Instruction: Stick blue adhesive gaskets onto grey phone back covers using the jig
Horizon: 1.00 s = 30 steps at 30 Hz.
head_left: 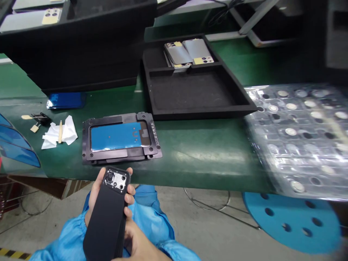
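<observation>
Below the table's front edge I hold a long black block (pixel 104 221) with a silvery camera plate (pixel 116 180) and lens openings at its far end. My left hand (pixel 94 197) is closed along its left side. My right hand (pixel 133 232) grips the right side, fingertips curled against the edge. Just beyond them, on the green table, lies a dark metal fixture (pixel 122 157), and a blue-filmed panel (pixel 115 137) rests inside its frame. To the left, a small wooden stick (pixel 60 131) lies across a crumpled white cloth (pixel 70 132).
A black divided tray (pixel 195 92) holds several silver phone back covers (pixel 179 54). At right, clear plastic trays (pixel 290 145) with round pieces overhang the table edge. A dark blue panel (pixel 65 100) lies by a tall black box (pixel 81 58). A blue stool (pixel 296 224) stands below right.
</observation>
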Tool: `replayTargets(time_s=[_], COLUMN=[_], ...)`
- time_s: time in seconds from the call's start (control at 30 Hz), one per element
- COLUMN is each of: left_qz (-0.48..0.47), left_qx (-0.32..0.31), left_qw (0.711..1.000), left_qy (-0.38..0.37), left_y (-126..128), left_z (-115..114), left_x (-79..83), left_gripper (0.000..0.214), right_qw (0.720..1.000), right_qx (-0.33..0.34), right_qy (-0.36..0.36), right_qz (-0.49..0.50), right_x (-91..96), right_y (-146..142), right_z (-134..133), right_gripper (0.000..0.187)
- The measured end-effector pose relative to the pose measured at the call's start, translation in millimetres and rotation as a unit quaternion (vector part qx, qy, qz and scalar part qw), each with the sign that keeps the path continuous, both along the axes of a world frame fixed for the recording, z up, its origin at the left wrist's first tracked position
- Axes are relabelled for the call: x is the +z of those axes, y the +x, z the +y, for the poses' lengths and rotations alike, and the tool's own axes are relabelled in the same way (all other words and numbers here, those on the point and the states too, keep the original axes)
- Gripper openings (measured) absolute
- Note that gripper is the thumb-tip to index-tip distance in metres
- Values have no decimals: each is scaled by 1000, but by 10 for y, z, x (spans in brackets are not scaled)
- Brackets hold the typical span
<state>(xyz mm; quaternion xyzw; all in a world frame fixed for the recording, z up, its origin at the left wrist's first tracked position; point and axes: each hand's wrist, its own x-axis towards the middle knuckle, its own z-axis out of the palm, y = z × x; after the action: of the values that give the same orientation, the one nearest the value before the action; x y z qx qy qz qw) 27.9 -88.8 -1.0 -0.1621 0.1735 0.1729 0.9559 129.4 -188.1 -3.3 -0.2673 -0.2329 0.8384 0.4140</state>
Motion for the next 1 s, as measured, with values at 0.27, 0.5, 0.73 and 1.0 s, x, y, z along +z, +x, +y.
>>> replayTargets(time_s=[0.27,0.5,0.73,1.0], left_qz=[-17,2,20,183], left_qx=[2,1,-8,-25], left_qw=[1000,1000,999,977], left_qy=[-4,-23,-27,106], left_y=[7,5,12,-41], left_z=[16,-7,11,-17], left_x=[4,-7,-3,234], left_gripper=[51,50,51,49], right_qw=[1000,1000,998,994], right_qx=[-5,1,21,-2], right_qy=[-15,0,-22,63], right_qz=[9,18,-64,-88], right_x=[14,32,-83,-213], right_y=[14,38,24,256], right_z=[10,45,-142,-43], right_gripper=[47,48,63,46])
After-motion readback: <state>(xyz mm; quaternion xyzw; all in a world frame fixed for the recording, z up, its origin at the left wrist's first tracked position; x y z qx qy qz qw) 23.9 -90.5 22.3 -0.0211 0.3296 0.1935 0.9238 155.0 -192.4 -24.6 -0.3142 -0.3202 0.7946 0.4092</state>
